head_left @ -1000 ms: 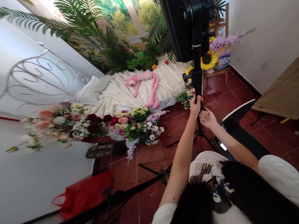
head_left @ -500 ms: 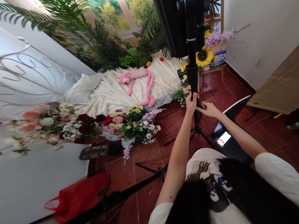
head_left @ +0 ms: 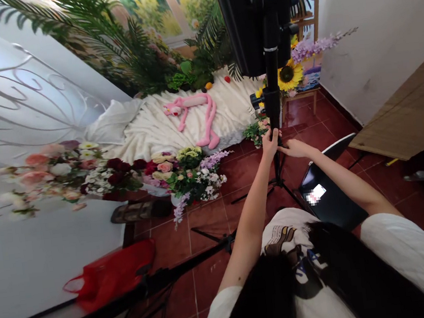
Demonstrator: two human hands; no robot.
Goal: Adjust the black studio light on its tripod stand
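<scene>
A black light stand rises upright in front of me, with a large dark panel-like head at its top. My left hand is wrapped round the stand's pole, thumb up along it. Just to the right, my right hand has its fingers bent together against the pole at the same height. What those fingertips pinch is hidden. On the pole above my hands sits a black clamp knob. The stand's tripod legs spread on the red tiles below.
A phone with a lit screen lies on a black chair seat at my right. Another black stand slants across the lower left, near a red bag. Flowers border a cream blanket holding a pink plush toy.
My right hand has shifted slightly up and right beside the pole, and its forearm has swung outward. The left hand keeps its grip. The view has moved a little.
</scene>
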